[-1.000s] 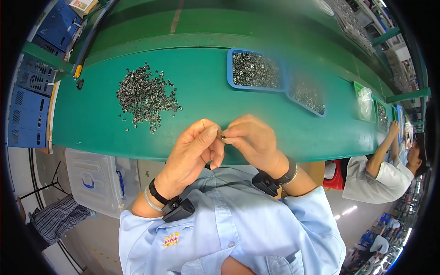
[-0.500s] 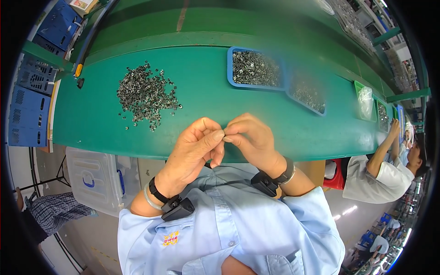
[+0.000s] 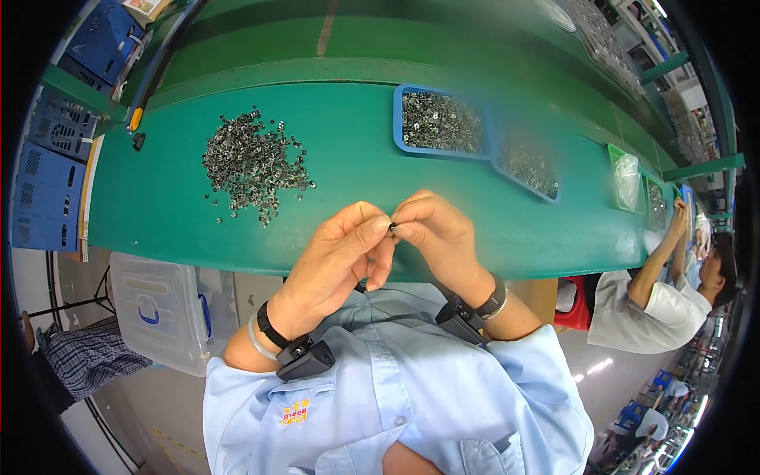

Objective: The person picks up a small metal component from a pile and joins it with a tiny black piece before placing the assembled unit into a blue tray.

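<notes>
Between both hands (image 3: pixel 393 237), small metal part (image 3: pixel 391 227)

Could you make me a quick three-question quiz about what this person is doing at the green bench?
1. True or false: both hands pinch one small dark part together.
2. Where is the loose pile of metal parts? A) in a tray B) bare on the green bench C) on the floor
3. What colour is the tray of parts beyond the right hand?

Key: 1 true; 2 B; 3 blue. The left hand meets the right at the fingertips.
</notes>
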`<state>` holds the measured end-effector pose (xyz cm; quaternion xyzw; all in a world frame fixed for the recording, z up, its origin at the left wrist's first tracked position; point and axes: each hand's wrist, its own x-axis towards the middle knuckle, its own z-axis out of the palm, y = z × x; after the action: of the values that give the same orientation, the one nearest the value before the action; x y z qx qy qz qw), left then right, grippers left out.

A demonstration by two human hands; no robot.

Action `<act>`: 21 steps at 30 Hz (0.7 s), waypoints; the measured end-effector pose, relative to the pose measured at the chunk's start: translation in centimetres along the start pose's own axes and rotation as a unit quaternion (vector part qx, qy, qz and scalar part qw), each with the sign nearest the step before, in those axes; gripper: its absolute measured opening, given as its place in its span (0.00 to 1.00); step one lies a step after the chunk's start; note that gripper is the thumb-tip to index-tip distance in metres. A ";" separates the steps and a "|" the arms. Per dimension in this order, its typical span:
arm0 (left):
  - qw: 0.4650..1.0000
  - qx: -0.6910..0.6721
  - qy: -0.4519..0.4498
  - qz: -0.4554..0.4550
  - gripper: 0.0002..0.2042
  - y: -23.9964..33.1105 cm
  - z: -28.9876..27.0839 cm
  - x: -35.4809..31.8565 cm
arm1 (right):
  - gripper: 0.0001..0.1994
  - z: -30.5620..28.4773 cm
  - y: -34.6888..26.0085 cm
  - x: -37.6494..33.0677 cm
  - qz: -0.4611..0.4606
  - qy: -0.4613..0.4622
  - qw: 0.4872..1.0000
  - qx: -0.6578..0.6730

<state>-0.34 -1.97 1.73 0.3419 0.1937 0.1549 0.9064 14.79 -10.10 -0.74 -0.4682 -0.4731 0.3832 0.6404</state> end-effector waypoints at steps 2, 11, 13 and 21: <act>1.000 -0.009 -0.006 -0.003 0.11 0.0 -0.1 0.0 | 0.04 0.0 -0.1 0.0 0.001 0.001 1.000 0.009; 0.999 -0.016 0.047 -0.015 0.08 -1.3 -2.7 -1.1 | 0.03 -4.7 -1.2 5.9 -0.026 0.114 0.959 -0.257; 0.998 -0.016 0.064 -0.018 0.07 -1.4 -3.3 -1.5 | 0.03 -4.7 -0.4 7.2 -0.052 0.120 0.913 -0.386; 0.994 -0.032 0.108 0.007 0.06 -0.5 -6.2 -3.2 | 0.07 3.3 3.5 8.5 -0.112 -0.135 0.850 -0.496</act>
<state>-5.88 -0.15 -2.12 0.2952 0.2828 0.2032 0.8897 13.64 -0.46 -1.67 -0.6111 -0.7312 0.0827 0.2916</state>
